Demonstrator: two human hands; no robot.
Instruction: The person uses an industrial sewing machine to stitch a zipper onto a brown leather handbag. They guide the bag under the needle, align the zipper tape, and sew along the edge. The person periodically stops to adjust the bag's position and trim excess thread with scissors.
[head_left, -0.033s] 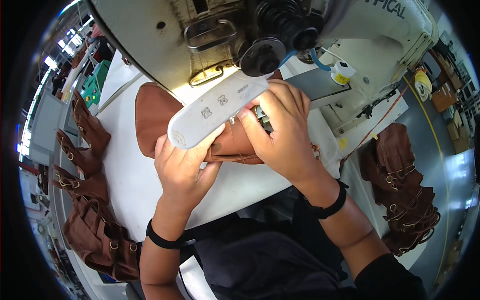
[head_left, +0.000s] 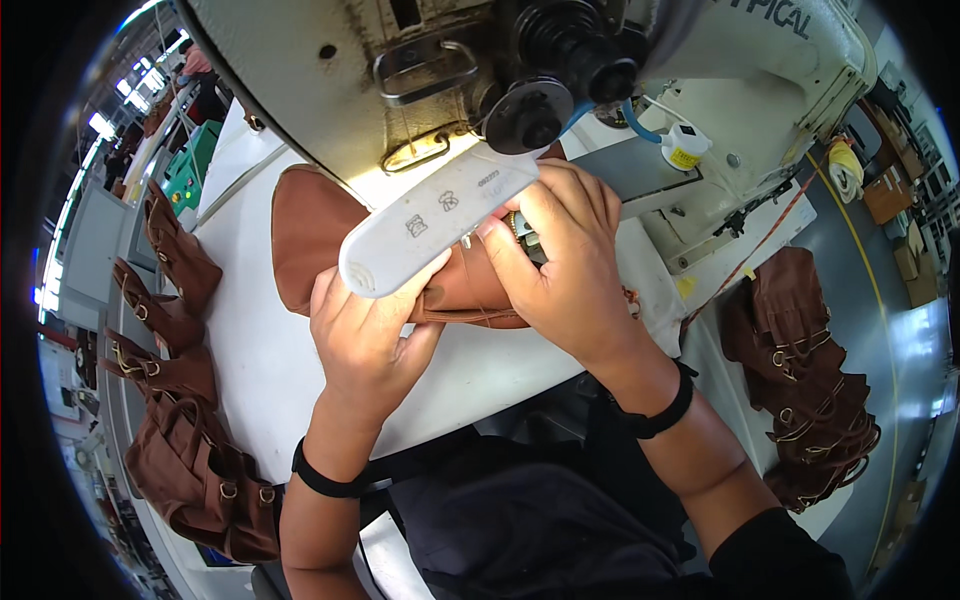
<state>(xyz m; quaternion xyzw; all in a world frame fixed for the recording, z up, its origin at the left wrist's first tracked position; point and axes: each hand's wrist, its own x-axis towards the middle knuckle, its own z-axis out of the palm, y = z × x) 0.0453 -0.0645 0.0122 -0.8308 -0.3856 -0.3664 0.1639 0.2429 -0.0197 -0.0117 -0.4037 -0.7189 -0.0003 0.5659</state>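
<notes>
A brown leather bag [head_left: 470, 285] lies under the head of a sewing machine [head_left: 300, 60]. My left hand [head_left: 370, 335] grips the bag's near edge, thumb underneath and fingers on top. On the bag's right part, my right hand [head_left: 565, 250] is closed with thumb and forefinger pinching the leather beside a metal zip [head_left: 516, 225]. A pale grey oblong cover [head_left: 430, 220] hangs from the machine above the work and hides the needle area and some fingertips. Loose thread trails over the leather near my left fingers.
Several brown bags [head_left: 200, 475] stand along the left side of the white table [head_left: 290, 385]. At the right, more brown bags [head_left: 795, 370] are piled up. A white device with a yellow label [head_left: 684, 146] sits by the machine's arm. Far left, a person [head_left: 195, 65] is at another table.
</notes>
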